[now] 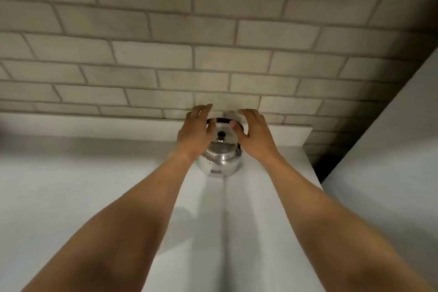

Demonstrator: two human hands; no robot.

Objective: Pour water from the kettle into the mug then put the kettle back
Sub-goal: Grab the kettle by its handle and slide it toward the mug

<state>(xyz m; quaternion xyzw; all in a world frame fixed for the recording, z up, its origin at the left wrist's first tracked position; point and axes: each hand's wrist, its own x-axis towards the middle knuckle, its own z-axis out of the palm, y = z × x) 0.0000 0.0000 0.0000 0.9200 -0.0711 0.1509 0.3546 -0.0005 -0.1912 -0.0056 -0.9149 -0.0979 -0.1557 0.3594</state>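
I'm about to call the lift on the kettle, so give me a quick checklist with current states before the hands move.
1. Kettle upright on the white counter: ok.
2. Lid knob seated on top: ok.
3. Left hand beside the kettle, fingers spread: ok, but whether it touches the kettle: cannot tell.
4. Right hand on the other side, fingers spread, not closed on anything: ok.
5. Black handle gripped: not ok, neither hand is wrapped around it.
6. Mug in view as pour target: not ok, none visible.
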